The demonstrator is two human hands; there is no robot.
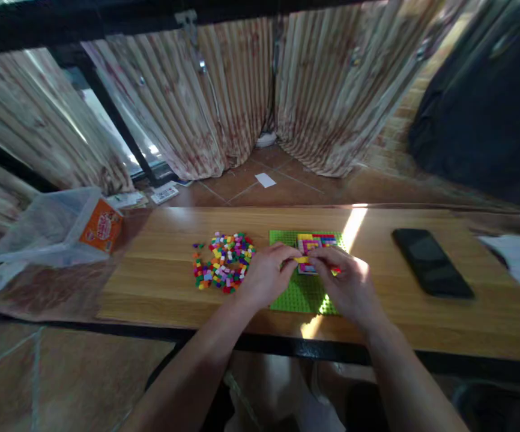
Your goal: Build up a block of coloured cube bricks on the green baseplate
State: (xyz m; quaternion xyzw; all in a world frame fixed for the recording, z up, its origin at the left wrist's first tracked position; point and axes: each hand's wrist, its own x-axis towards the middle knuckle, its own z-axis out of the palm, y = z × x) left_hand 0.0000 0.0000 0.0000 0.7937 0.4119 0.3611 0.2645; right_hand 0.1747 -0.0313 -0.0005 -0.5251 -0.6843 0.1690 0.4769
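Above a green baseplate (287,298), both my hands meet at a small yellow building brick (302,260). My left hand (266,273) pinches the brick's left end between thumb and finger. At its right end, the fingers of my right hand (347,282) are closed on it too. Just behind the fingertips, a block of multicoloured bricks (309,243) is built on the baseplate, in pink, yellow, red and blue. My hands hide part of it. Left of my left hand lies a loose pile of small coloured bricks (226,261).
The baseplate lies on a wooden table (152,282). A black phone (432,262) rests at the right. On the floor at left stands a clear plastic bin (53,225) with an orange label. Curtains (242,90) hang behind, and a dark bag-like shape (489,108) is at upper right.
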